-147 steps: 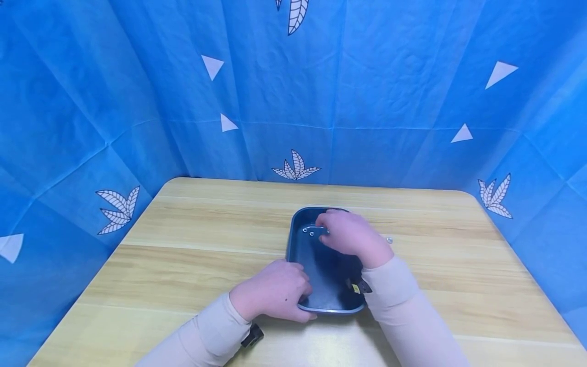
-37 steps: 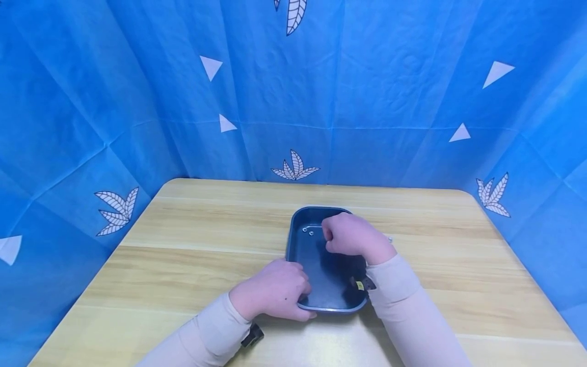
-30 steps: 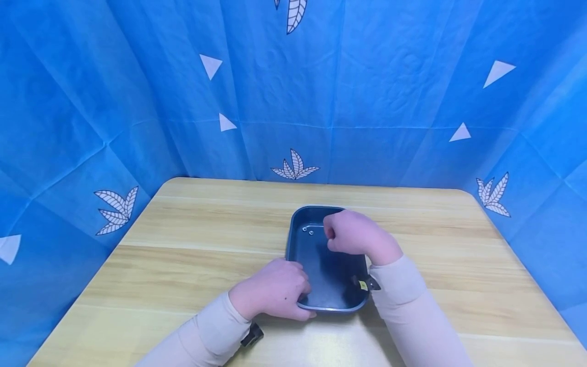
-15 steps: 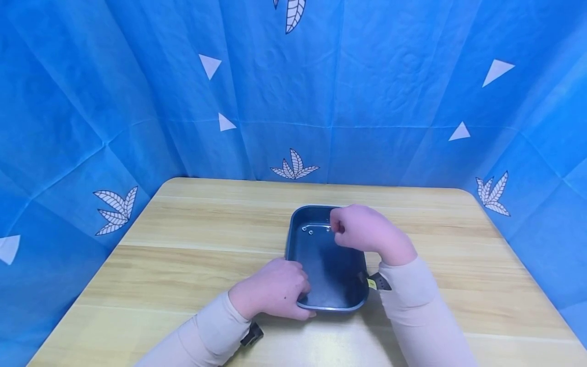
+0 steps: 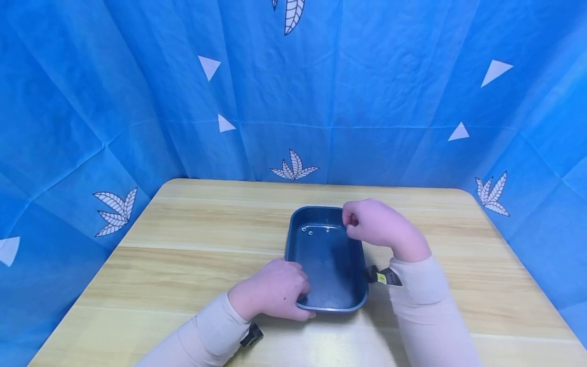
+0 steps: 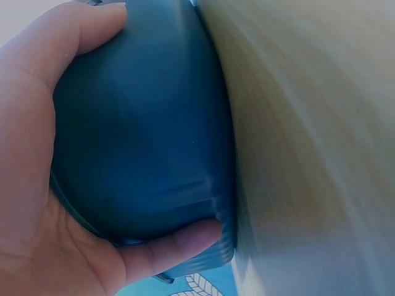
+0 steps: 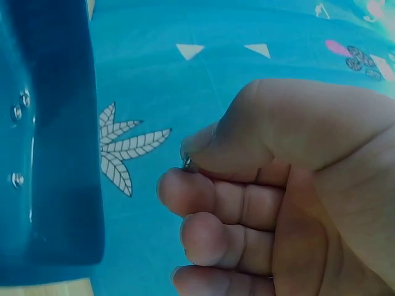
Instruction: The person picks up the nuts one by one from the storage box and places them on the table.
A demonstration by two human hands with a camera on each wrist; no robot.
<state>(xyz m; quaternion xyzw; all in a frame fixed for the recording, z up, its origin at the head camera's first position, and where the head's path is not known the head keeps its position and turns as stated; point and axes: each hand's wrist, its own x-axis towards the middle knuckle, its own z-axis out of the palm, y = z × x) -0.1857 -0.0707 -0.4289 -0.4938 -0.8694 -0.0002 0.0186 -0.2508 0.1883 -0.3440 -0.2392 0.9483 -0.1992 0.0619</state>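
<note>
A deep, dark blue rectangular tray [image 5: 325,275] lies on the table. My left hand [image 5: 272,290] grips its near left corner, fingers over the rim and thumb outside; the left wrist view shows this hand against the tray's outer wall [image 6: 142,123]. My right hand [image 5: 376,227] hovers at the far right rim. In the right wrist view its thumb and index finger pinch a tiny silvery piece [image 7: 186,163], mostly covered by the fingertips. Three small shiny metal pieces, which look like nuts [image 5: 310,233], lie at the tray's far end.
The wood-grain table [image 5: 206,224] stretches out on both sides of the tray. A blue curtain [image 5: 390,102] with white leaf and triangle prints hangs behind and beside it. A black wrist camera [image 5: 387,277] sits under my right sleeve.
My right hand has moved right and away from inside the tray to its far right rim, uncovering a third piece in the tray. The left hand stays on the corner.
</note>
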